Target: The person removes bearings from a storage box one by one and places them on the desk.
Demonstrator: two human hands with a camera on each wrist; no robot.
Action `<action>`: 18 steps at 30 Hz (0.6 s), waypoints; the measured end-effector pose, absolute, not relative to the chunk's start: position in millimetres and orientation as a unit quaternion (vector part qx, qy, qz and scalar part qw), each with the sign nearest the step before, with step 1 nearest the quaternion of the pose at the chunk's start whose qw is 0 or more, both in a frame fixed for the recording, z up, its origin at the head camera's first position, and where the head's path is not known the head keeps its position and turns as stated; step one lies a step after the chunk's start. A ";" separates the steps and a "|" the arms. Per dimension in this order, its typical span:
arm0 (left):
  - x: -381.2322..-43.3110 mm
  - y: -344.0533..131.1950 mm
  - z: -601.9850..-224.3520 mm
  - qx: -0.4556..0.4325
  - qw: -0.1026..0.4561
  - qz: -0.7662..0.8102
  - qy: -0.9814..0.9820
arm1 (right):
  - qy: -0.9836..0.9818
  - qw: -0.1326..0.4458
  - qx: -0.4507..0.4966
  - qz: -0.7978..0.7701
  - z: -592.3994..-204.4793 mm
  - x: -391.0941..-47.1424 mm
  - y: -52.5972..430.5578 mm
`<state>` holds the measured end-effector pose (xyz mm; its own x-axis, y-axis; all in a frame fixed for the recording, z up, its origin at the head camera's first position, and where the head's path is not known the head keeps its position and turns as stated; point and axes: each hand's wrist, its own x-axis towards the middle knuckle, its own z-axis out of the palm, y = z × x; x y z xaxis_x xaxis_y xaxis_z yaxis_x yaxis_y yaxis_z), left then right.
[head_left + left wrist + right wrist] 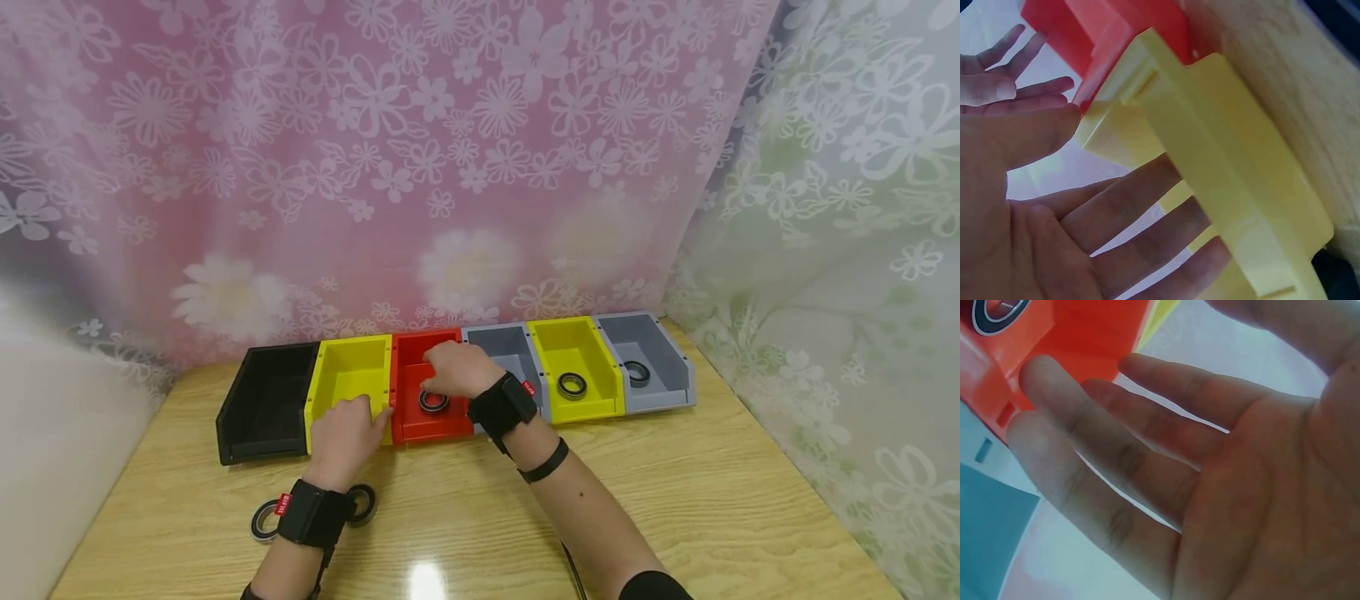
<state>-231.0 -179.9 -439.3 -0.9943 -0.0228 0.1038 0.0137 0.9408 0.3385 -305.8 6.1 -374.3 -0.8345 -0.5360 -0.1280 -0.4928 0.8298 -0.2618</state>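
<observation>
My left hand (345, 437) is at the front of the left yellow bin (354, 358). In the left wrist view its fingers (1154, 231) reach behind the bin's front wall, and the thumb lies by the edge of the red bin (1107, 37). Over the red bin hovers my right hand (462, 369), just above a ball bearing (433, 407) lying flat on its floor. The right wrist view shows relaxed, slightly spread fingers (1094, 434) and a bare palm, apart from the bearing (999, 324).
The row also has a black bin (270, 400), a grey bin (504, 340), and another yellow bin (566, 337) and grey bin (637, 333), these two with bearings (572, 386) inside. Two bearings (262, 525) lie on the wooden table (450, 517), partly behind the left wrist. A floral curtain (420, 167) hangs behind.
</observation>
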 end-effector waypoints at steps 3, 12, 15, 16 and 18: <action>-230.4 -179.5 -443.2 0.002 0.056 -0.172 -0.984 | 0.952 0.100 -0.272 -0.100 -377.5 -305.6 3.7; -227.7 -175.3 -445.8 -0.003 0.080 -0.176 -0.981 | 0.951 0.099 -0.283 -0.079 -385.1 -306.4 -9.1; -227.9 -174.2 -445.4 -0.004 0.083 -0.172 -0.982 | 0.950 0.102 -0.287 -0.067 -388.5 -306.5 -15.1; -227.8 -173.7 -445.1 -0.004 0.083 -0.170 -0.982 | 0.950 0.101 -0.288 -0.062 -390.2 -307.0 -16.9; -227.8 -172.7 -445.0 -0.003 0.081 -0.167 -0.983 | 0.952 0.099 -0.285 -0.051 -393.6 -308.2 -20.2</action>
<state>-227.8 -172.7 -445.0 -0.9867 -0.0220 0.1608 0.0325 0.9439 0.3286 -308.2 -20.2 -393.6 -0.8181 -0.5527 -0.1591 -0.5327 0.8324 -0.1526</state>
